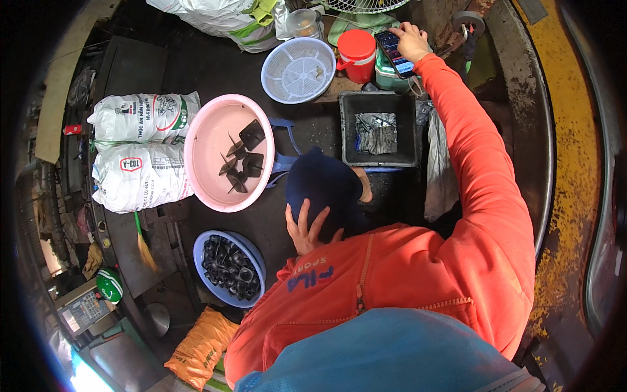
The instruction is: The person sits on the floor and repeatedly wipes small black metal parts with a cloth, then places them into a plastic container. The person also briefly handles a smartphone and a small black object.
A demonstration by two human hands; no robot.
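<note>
My right hand [411, 43] is stretched far forward to a dark smartphone [393, 53] with a lit screen. Its bent fingers lie over the phone's upper right side, and the phone tilts against a green box [390, 80]. My left hand [307, 230] rests on my knee in dark blue cloth, fingers spread, holding nothing. Left of the knee stands a pink basin [202, 140] containing several black finned parts [251, 163]. Nearer me, a blue basin [255, 251] is full of small black parts [228, 268].
Ahead are a black square tub [411, 130] with light pieces inside, a blue perforated basket [297, 68] and a red jug [357, 57]. White printed sacks [140, 176] lie at left. An orange bag [201, 346] sits at lower left. A rusty yellow edge [562, 196] runs along the right.
</note>
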